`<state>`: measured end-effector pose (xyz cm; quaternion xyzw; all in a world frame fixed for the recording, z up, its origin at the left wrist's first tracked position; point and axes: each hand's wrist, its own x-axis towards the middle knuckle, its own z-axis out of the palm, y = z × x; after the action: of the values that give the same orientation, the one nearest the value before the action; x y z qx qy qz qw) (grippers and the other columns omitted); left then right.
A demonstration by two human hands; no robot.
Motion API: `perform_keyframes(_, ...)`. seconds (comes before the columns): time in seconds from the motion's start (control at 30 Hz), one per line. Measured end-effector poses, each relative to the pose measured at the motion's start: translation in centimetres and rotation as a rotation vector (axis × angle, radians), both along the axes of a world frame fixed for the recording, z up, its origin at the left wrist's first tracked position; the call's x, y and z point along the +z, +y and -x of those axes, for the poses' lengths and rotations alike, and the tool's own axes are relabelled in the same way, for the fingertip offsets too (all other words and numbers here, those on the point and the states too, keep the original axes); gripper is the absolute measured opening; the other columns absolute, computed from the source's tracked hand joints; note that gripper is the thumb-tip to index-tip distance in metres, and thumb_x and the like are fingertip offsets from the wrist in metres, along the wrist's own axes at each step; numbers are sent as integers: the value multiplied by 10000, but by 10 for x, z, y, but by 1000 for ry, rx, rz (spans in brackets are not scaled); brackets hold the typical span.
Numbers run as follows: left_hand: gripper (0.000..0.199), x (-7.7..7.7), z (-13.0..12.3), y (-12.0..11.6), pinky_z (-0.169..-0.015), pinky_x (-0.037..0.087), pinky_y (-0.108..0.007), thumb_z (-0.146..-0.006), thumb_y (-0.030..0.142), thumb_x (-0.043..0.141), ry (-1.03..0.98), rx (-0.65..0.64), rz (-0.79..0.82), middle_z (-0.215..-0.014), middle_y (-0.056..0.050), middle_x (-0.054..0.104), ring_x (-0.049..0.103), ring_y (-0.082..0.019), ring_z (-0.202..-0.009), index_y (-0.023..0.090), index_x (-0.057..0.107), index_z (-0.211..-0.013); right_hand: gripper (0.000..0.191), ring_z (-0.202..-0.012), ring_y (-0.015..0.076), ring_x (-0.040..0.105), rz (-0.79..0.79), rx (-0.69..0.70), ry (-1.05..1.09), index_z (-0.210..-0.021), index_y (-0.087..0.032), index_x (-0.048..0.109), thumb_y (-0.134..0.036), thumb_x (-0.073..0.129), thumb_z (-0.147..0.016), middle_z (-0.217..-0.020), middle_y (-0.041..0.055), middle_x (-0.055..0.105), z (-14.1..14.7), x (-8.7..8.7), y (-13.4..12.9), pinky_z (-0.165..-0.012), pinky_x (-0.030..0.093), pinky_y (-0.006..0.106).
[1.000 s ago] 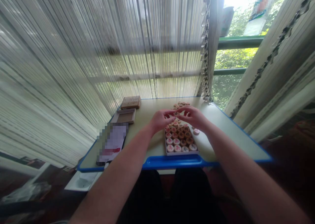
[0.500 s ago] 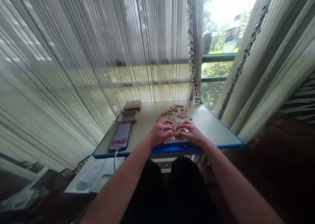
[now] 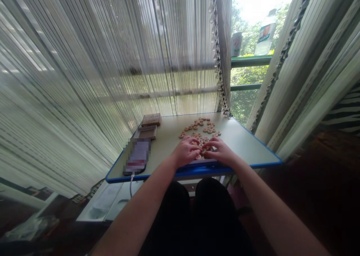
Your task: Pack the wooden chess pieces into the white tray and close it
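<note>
Several round wooden pieces [image 3: 199,157] lie heaped near the front edge of the table, in a shallow tray whose front rim [image 3: 203,161] shows between my wrists. My left hand [image 3: 184,151] rests over the left side of the heap, its fingers spread and touching pieces. From the right, my right hand [image 3: 219,151] lies on the heap with its fingers apart. The fingertips of both hands are close to each other over the pieces. More loose round pieces [image 3: 195,128] are scattered on the table beyond my hands.
A pale table [image 3: 165,143] has a blue edge. At its left are a wooden box [image 3: 151,119], a shallow open box [image 3: 147,132] and a phone [image 3: 137,154] with a cable. Curtains [image 3: 112,61] hang behind; a bottle [image 3: 266,36] and a can [image 3: 236,44] stand at the window.
The view has shifted slightly. My hands remain over the heap, with the fingertips a little closer together, and some pieces between them have moved a little.
</note>
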<state>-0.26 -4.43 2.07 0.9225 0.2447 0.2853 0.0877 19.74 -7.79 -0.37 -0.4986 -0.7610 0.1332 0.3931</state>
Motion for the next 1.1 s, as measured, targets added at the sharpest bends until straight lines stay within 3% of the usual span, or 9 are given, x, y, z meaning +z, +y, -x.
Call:
perform_keyframes(0.8,238,0,-1,2,-953,350,-363,-805,285,492,-20,36,4,-1014,-55,605,476,-215,-1025,222,714,-858,145,-878,189,513,5,-5,7,-809,-231,700,-296,623,-704,-809,33,531,1,4,-3,-833,419,325)
perform_keyframes(1.1,234,-3,-1,8,-945,389,-325,-773,151,456,-290,248,4,-925,-50,621,519,-180,-987,173,688,-788,159,-913,197,516,-3,10,77,-810,-214,695,-306,598,-723,-846,42,559,-1,3,0,-850,409,338)
